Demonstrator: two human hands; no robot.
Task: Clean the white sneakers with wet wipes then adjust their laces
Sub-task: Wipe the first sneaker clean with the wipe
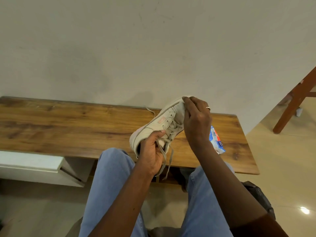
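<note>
The white sneaker (154, 127) is being held up over the right half of the table (68, 125), its long axis running on a slant: the heel is pointing down towards the table's near edge and the person, while the toe is pointing up towards the far edge and the wall. It is lying tilted on its side, with the sole edge turned to the left and the laces (168, 134) facing right. The left hand (152, 151) is gripping the heel end, thumb pressing on the laced front and fingers curling round the opening, so the sneaker is reaching up and away from that hand. The right hand (196, 120) is closing over the toe, its fingers pinching a white wipe (181, 109) against it. The wipe is blending with the sneaker, and its edges are hard to make out. The toe tip and the far side of the sneaker are hiding under this hand. Loose lace ends are hanging past the near edge beside the left wrist, and another is trailing towards the far edge. A blue and white pack of wipes (216, 141) is lying near the right edge, partly covered by the right forearm, its print too small to read.
</note>
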